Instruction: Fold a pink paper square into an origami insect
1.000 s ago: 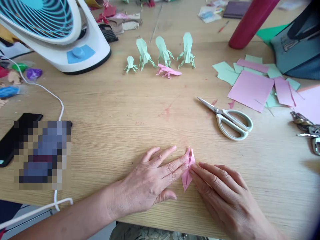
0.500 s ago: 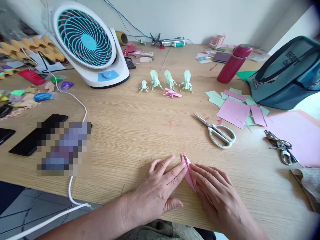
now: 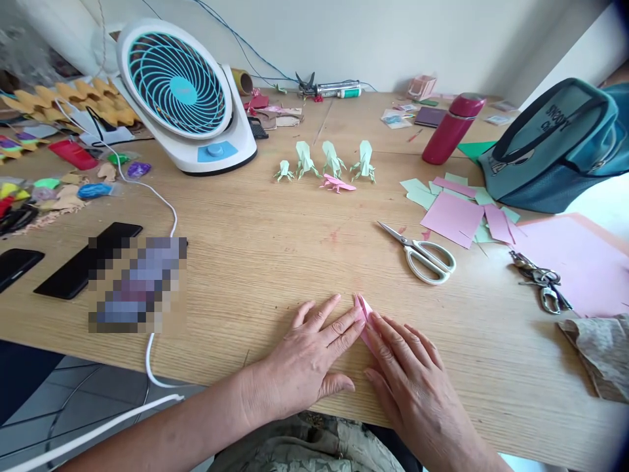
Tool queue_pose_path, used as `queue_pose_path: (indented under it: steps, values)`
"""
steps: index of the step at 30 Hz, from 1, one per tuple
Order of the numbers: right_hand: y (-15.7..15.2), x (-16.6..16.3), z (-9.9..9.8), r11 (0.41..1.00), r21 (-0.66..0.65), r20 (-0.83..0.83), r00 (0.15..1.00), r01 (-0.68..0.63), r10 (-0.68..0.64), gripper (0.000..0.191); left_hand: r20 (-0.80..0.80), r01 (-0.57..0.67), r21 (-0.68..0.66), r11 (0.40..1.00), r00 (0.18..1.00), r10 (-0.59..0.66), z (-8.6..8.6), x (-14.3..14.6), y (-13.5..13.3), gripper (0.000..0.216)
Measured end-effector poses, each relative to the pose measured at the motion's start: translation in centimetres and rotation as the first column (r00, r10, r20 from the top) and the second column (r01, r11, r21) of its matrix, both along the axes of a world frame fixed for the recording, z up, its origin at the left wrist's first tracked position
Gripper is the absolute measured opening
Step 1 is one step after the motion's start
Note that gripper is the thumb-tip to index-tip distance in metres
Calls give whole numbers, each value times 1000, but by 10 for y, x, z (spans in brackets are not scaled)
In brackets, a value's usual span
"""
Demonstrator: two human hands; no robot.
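Note:
A small folded pink paper piece (image 3: pixel 364 311) lies on the wooden table (image 3: pixel 275 255) near its front edge. My left hand (image 3: pixel 309 357) lies flat, fingers stretched out, fingertips pressing the paper's left side. My right hand (image 3: pixel 410 383) lies flat too, its fingers covering the paper's lower right part, so only the upper tip shows. Farther back stand three tall green origami figures (image 3: pixel 333 159) and a smaller green one (image 3: pixel 284 171), with a finished pink figure (image 3: pixel 337 185) in front of them.
White-handled scissors (image 3: pixel 425 254) lie to the right, beyond them pink and green paper scraps (image 3: pixel 455 213), a large pink sheet (image 3: pixel 580 259), keys (image 3: pixel 543 285), a red bottle (image 3: pixel 449 128) and a teal bag (image 3: pixel 555 147). A desk fan (image 3: pixel 181 92), phones (image 3: pixel 88 259) and a white cable (image 3: pixel 157 196) are at left.
The view has tilted up to show the far table and wall. My right hand has slid farther over the pink piece, covering more of it; my left hand stays flat beside it.

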State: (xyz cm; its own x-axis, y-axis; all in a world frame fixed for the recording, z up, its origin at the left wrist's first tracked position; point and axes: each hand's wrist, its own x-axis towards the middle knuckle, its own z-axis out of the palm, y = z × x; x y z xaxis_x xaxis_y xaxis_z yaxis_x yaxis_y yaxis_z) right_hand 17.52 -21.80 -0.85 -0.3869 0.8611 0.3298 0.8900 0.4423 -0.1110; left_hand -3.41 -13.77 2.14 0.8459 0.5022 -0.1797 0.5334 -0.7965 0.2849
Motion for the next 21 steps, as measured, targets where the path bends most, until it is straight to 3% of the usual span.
queue_pose_path:
  steps: [7, 15, 21]
  values:
    - [0, 0, -1, 999, -44, 5, 1000, 25, -25, 49, 10, 42, -27, 999, 999, -42, 0, -1, 5, 90]
    - [5, -4, -2, 996, 91, 66, 997, 20, -26, 44, 137, 115, 94, 989, 982, -127, -6, -5, 12, 92]
    - [4, -5, -3, 994, 103, 5, 999, 39, -39, 41, 188, 152, 116, 982, 967, -172, -11, 2, 13, 85]
